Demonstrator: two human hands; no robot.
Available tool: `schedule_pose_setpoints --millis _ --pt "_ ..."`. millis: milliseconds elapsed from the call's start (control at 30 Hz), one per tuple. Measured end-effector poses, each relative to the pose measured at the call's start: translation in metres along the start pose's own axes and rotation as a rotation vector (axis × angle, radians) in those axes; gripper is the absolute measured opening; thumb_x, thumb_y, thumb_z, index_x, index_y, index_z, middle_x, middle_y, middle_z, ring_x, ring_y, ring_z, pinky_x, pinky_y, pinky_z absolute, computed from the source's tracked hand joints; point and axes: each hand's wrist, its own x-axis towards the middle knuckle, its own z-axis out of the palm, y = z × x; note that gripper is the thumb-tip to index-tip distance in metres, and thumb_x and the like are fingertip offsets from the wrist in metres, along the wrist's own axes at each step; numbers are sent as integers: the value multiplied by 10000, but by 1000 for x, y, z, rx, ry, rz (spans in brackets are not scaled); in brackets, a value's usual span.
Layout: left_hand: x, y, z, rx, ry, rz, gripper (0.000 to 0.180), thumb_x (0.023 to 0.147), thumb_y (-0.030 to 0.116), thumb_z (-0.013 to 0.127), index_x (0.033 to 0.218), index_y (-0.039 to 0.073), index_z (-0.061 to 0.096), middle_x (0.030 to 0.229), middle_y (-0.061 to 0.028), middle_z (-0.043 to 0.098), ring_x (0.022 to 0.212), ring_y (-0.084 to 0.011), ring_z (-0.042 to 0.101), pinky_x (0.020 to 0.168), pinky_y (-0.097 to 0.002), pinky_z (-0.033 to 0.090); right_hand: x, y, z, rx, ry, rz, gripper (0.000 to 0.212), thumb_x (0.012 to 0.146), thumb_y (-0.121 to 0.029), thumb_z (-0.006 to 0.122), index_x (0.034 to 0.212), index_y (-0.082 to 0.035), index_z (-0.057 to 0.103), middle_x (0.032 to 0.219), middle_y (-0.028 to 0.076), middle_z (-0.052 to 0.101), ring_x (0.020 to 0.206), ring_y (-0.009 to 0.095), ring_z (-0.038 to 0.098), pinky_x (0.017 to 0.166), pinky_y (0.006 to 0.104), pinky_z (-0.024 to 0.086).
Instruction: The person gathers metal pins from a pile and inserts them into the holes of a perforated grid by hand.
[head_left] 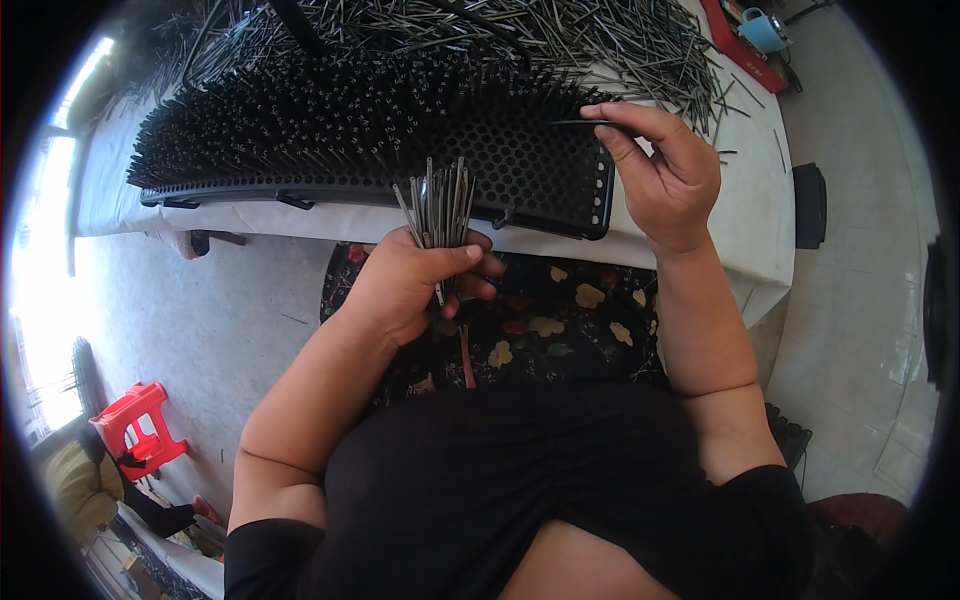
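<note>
My left hand (420,275) is closed around a bundle of thin dark rods (440,205), their ends fanning up in front of the rack. Between the thumb and fingertips of my right hand (665,165) a single thin dark rod (575,123) is pinched, pointing left over the right part of the rack. The long black perforated rack (530,205) lies along the table's near edge. Upright rods (280,130) crowd its left and middle holes, while bare round holes show toward its right end.
A large heap of loose rods (620,50) covers the table (745,210) behind the rack. At the far right are a red tray (740,45) and a blue mug (765,32). A red stool (140,430) stands on the floor at left, near another person's leg (160,510).
</note>
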Motion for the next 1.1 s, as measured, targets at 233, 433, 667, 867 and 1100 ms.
schedule_pose_setpoints --millis 233,433,667,867,1100 --pt "-1 -1 -3 -4 -5 9 170 903 56 607 1051 -27 614 919 -155 709 717 -204 704 452 -238 431 1 3 0 31 31 78 124 842 27 706 961 -7 696 903 87 737 821 132 703 745 226 556" --pt "0 0 -1 24 -7 2 164 905 71 608 1044 -15 620 918 -143 711 722 -197 702 464 -243 426 0 5 12 17 16 106 130 839 24 706 961 -19 696 900 78 735 799 130 701 722 230 555" --pt "0 -1 -2 48 11 10 163 906 81 611 1042 -9 623 914 -135 712 723 -189 702 466 -243 424 18 13 20 -135 -10 65 169 806 -5 717 954 -88 710 884 49 731 917 217 700 784 301 542" --pt "-2 0 -1 45 -12 1 204 930 125 604 1092 4 622 932 -114 709 756 -170 690 511 -254 457 18 25 17 -347 -111 -131 151 814 -104 733 965 -103 728 931 33 740 1080 281 660 935 384 488" --pt "-7 -4 4 18 -56 88 264 976 189 570 1174 15 564 973 -130 699 753 -161 654 578 -283 510 6 20 3 -258 -87 15 172 831 -52 709 997 -81 743 1009 66 735 1161 288 624 997 380 467"
